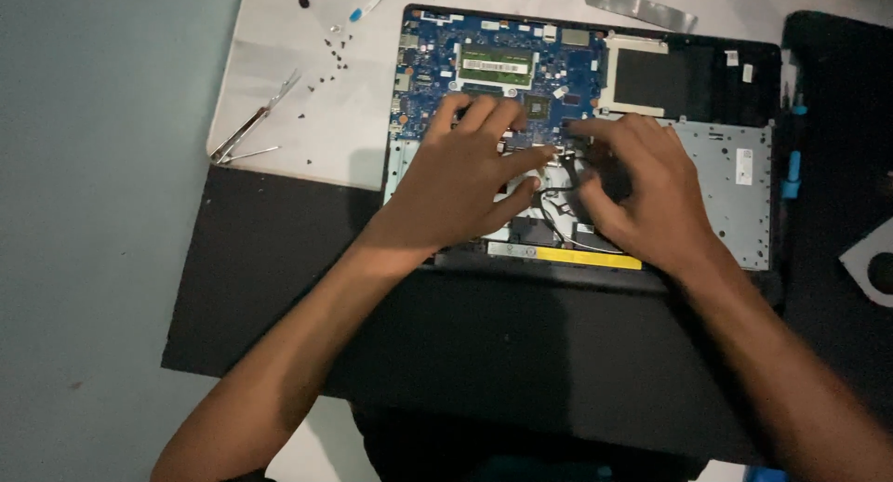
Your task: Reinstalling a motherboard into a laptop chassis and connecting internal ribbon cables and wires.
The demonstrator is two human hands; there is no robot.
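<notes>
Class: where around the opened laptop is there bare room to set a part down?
Free: the black mat left of the forearms, and the teal surface beyond it. Crowded: the white sheet with scattered screws and tweezers.

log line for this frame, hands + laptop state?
left hand on blue board | right hand at black cables | laptop open | tweezers aside

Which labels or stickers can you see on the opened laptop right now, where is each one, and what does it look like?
Yellow strip label: along the laptop's near edge, below the right hand; long, narrow, bright yellow.
White sticker: on the grey metal plate at right; small upright rectangle.
Pale label: on the green memory module on the blue circuit board, beyond the left hand; wide rectangle.
No screens or packages show.
</notes>
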